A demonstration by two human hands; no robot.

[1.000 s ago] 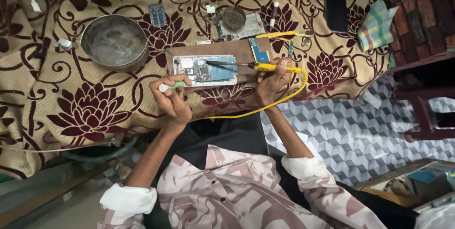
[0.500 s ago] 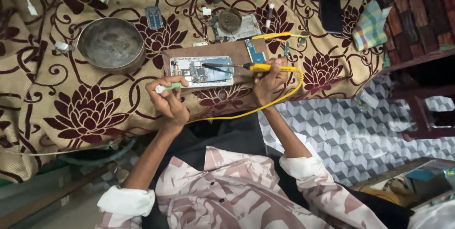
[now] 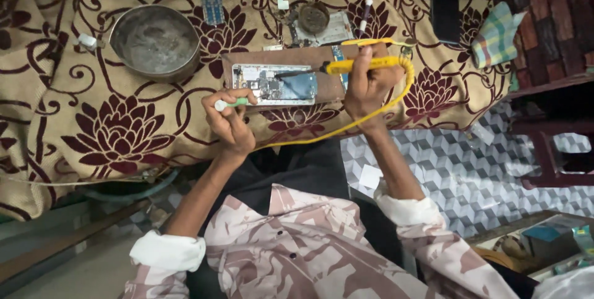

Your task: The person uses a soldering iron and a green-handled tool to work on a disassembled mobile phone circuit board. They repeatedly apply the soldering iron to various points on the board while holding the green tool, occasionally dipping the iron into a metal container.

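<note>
A flowered cloth (image 3: 93, 126) covers the surface, a round metal bowl (image 3: 154, 39) set on it. The opened phone (image 3: 275, 84) lies on a brown board (image 3: 328, 64). Since a second ago little has shifted (hands steady): right hand (image 3: 368, 85) fingers are closed round the yellow soldering iron (image 3: 352, 65), its tip on the phone; left hand (image 3: 229, 119) fingers are pinched on a green-handled tool (image 3: 230, 103).
</note>
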